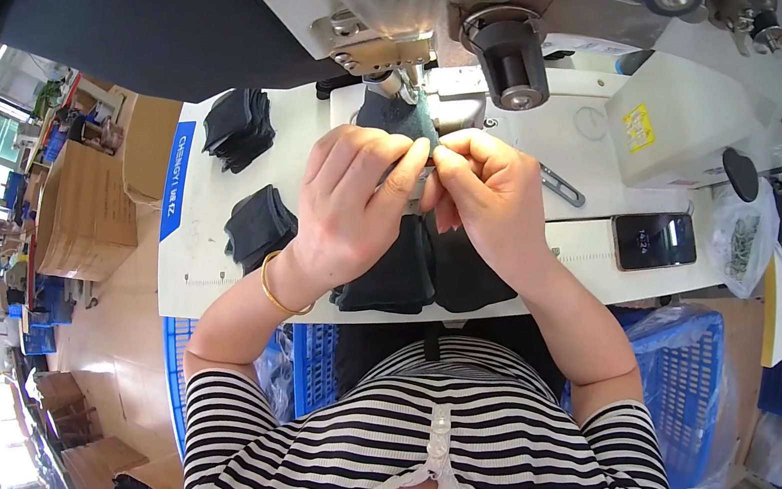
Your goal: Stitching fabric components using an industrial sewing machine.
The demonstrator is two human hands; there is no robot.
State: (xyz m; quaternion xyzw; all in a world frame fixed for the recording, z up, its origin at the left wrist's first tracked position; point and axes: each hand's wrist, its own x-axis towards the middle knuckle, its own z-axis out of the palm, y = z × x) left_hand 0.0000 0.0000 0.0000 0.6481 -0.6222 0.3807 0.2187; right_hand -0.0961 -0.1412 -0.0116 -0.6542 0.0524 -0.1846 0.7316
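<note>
Both hands meet in front of a sewing machine point(379, 51), pinching the edge of a dark fabric piece point(385, 114) that reaches under the presser foot area. My left hand point(353, 193), with a gold bangle on its wrist, holds the edge between thumb and forefinger. Just beside it, my right hand point(494, 194) pinches the same edge, its fingertips close to the left ones. A lighter grey-green strip of the cloth point(427, 113) runs from the fingertips up toward the needle. Below the hands, stacks of dark fabric pieces point(392, 270) lie at the table's near edge.
More dark stacks point(238, 129) sit on the left of the white table point(191, 260). At right are a phone point(654, 240), a metal tool with a slot point(562, 185) and a plastic bag point(743, 242). Blue crates point(679, 379) stand under the table; cardboard boxes point(88, 209) are at far left.
</note>
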